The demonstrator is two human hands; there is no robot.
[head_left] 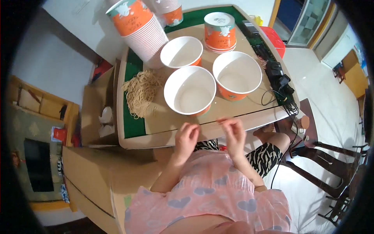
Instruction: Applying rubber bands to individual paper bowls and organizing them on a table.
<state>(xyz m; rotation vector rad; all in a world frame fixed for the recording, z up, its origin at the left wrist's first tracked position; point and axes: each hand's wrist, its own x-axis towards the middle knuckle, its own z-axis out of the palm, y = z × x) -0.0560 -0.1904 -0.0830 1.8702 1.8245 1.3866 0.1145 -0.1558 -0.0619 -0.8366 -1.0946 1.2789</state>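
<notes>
At the table's near edge, my left hand (186,141) is closed, its thumb and fingertips brought together. Just to its right, my right hand (234,135) pinches its fingertips in the same way. Anything thin held in either hand is too small to make out. Right in front of my hands stands an upright white paper bucket (189,89) with an orange outside. Another open paper bucket (236,74) is to its right, and a third bucket (181,52) is behind. A loose heap of tan strings (142,93) lies on the left of the table.
A tall leaning stack of nested buckets (143,35) stands at the back left. Upturned buckets (220,33) sit at the back. Black adapters and cables (278,76) line the table's right side. Cardboard boxes (89,171) are at the left, a dark chair (331,167) at the right.
</notes>
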